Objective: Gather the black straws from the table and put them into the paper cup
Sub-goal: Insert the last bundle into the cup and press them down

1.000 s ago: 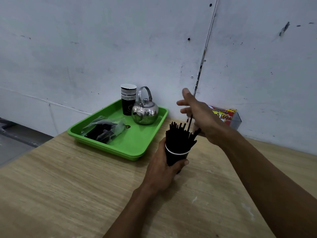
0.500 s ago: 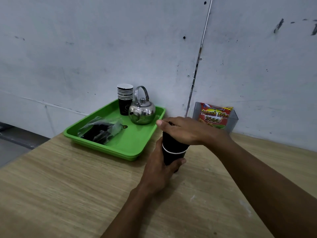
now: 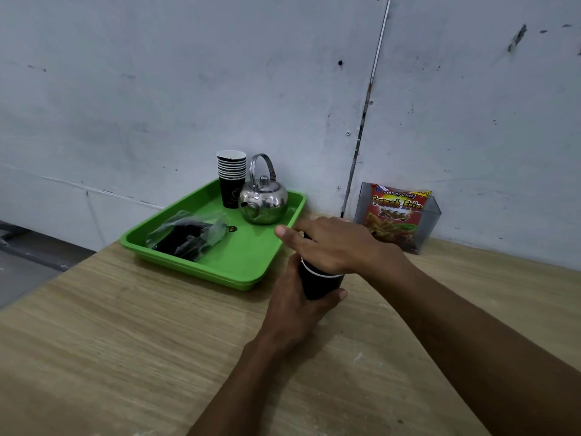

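- My left hand (image 3: 295, 305) was wrapped around the cup (image 3: 317, 283), which stood on the table (image 3: 125, 341) just off the near right corner of the green tray (image 3: 242, 262); fingers curled behind it, thumb across the front.
- My right hand (image 3: 330, 243) lay flat over the cup's mouth, fingers stretched out and gripping nothing, palm down on whatever stuck out.
- To do this step well, I judged I should press straight down and gently (a paper wall buckles easily), with the left hand bracing the cup low so it would not tip toward the tray.
- The straws themselves were hidden: my right palm covered the cup's opening, so I could not tell how deep they sat or whether any were bent.
- No loose straws showed on the table around the cup, though my forearms blocked the patch to its right.
- The dark contents of the plastic bag (image 3: 188, 236) on the tray were too unclear to name.
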`<act>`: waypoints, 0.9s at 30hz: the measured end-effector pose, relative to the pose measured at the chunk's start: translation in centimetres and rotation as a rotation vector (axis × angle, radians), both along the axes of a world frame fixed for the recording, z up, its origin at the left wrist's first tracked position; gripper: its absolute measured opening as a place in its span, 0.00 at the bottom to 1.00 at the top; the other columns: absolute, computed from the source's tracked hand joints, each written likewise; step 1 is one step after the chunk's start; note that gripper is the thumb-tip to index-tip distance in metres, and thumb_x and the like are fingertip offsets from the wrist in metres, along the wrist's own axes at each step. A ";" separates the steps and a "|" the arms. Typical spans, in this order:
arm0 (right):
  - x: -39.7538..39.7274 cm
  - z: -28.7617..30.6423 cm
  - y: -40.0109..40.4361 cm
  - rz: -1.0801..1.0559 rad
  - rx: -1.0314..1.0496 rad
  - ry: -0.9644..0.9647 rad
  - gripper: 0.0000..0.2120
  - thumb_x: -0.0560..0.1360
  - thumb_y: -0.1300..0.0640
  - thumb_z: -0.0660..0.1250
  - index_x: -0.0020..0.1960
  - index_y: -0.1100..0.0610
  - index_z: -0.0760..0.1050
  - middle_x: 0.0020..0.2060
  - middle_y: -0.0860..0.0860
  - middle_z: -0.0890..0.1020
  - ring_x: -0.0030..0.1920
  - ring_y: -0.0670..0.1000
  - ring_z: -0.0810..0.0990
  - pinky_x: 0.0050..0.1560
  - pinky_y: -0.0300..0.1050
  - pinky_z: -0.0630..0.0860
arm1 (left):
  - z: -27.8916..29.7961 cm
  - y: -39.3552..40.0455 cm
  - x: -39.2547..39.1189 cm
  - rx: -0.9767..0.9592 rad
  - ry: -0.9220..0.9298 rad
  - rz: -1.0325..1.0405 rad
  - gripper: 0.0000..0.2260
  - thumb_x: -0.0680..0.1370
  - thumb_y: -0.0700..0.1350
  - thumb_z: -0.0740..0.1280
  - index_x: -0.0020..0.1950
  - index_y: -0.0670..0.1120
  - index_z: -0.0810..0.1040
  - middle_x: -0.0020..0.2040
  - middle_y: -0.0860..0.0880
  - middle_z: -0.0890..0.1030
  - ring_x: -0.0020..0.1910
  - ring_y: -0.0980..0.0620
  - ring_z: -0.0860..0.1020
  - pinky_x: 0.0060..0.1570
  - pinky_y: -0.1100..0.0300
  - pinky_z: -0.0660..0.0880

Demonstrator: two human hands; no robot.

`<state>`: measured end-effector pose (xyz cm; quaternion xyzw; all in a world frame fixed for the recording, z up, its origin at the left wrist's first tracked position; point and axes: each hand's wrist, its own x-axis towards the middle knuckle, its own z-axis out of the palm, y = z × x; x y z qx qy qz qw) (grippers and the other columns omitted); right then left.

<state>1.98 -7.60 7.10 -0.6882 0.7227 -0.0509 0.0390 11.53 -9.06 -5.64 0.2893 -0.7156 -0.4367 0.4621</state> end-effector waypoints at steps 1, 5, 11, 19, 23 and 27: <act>0.0 -0.1 0.0 0.003 -0.012 0.020 0.39 0.73 0.26 0.38 0.62 0.48 0.74 0.59 0.52 0.80 0.59 0.55 0.77 0.60 0.59 0.71 | -0.1 0.0 0.0 -0.001 -0.010 0.001 0.30 0.66 0.55 0.78 0.63 0.66 0.68 0.57 0.65 0.80 0.55 0.64 0.80 0.51 0.58 0.80; -0.1 -0.2 -0.1 0.001 -0.009 0.073 0.39 0.72 0.25 0.39 0.65 0.47 0.72 0.59 0.54 0.79 0.60 0.57 0.76 0.61 0.61 0.70 | -0.2 -0.1 -0.1 -0.006 -0.028 0.008 0.30 0.66 0.55 0.77 0.62 0.68 0.67 0.57 0.66 0.80 0.55 0.65 0.79 0.51 0.62 0.80; -0.7 1.9 0.2 -0.013 -0.070 -0.161 0.45 0.68 0.22 0.37 0.73 0.45 0.65 0.72 0.55 0.71 0.70 0.58 0.70 0.67 0.63 0.66 | -0.1 0.0 0.1 -0.022 -0.061 0.033 0.28 0.66 0.54 0.78 0.61 0.66 0.69 0.56 0.67 0.80 0.54 0.67 0.79 0.48 0.69 0.76; -2.2 0.7 0.3 -0.188 0.030 -0.365 0.43 0.72 0.25 0.36 0.76 0.46 0.62 0.76 0.54 0.64 0.76 0.57 0.61 0.71 0.55 0.58 | -0.3 -0.1 0.0 -0.005 -0.100 0.063 0.29 0.65 0.56 0.77 0.63 0.59 0.70 0.53 0.67 0.80 0.53 0.69 0.77 0.47 0.71 0.75; -1.4 -0.6 -0.2 -0.156 -0.026 -0.376 0.45 0.71 0.25 0.36 0.74 0.49 0.66 0.74 0.55 0.68 0.74 0.58 0.65 0.68 0.55 0.61 | -0.2 0.0 0.0 0.003 -0.098 0.050 0.27 0.65 0.55 0.77 0.61 0.60 0.70 0.52 0.67 0.80 0.52 0.69 0.78 0.46 0.71 0.75; -1.6 0.7 -0.7 -0.169 -0.082 -0.499 0.52 0.64 0.21 0.32 0.73 0.48 0.69 0.75 0.55 0.66 0.75 0.57 0.63 0.68 0.55 0.59 | -0.2 0.0 0.0 0.006 -0.095 0.048 0.30 0.65 0.55 0.77 0.65 0.57 0.71 0.55 0.63 0.81 0.54 0.67 0.78 0.50 0.64 0.77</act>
